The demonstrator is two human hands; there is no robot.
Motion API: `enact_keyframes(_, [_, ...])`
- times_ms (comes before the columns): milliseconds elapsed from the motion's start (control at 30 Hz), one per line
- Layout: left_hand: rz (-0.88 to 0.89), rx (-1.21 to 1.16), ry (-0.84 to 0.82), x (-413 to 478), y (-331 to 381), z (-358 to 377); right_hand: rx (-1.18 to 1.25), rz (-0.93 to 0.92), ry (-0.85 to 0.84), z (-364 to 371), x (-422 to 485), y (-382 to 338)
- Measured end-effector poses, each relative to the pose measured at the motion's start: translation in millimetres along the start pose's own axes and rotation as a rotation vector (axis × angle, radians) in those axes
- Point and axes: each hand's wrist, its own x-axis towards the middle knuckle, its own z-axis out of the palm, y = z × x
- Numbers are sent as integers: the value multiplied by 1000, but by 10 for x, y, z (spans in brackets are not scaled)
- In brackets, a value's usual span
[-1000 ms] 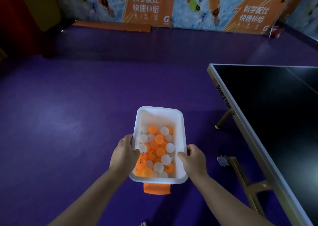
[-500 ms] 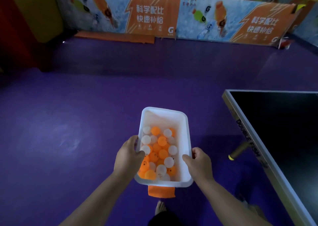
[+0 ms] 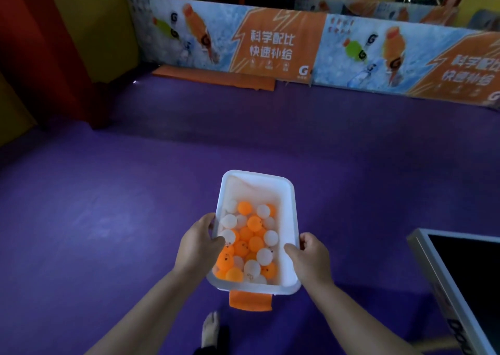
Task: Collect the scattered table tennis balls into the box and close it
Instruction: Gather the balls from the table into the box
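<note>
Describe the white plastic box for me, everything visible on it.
The white rectangular plastic box has rounded corners, a thick rim and no lid on. It is held above the purple floor, long axis pointing away. The left hand grips its left wall, the right hand its right rim. Orange and white table tennis balls fill its near part; the far end is bare. An orange tab shows below its near end.

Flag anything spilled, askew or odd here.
No spill shows. The white plastic box, gripped by the left hand and right hand, is lidless; its orange and white balls bunch at the near end, where an orange flap hangs.
</note>
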Motion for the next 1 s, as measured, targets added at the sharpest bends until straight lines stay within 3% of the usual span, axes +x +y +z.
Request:
enact_keyframes(433, [231, 26, -235, 3159, 1016, 646, 141, 140, 283, -8, 2519, -788])
enact_keyframes(633, [325, 32, -402, 3965, 1623, 1573, 184, 235, 417, -509, 3372, -573])
enact_keyframes(1000, [430, 94, -482, 5031, 3240, 3600, 225, 298, 519, -2105, 5290, 67])
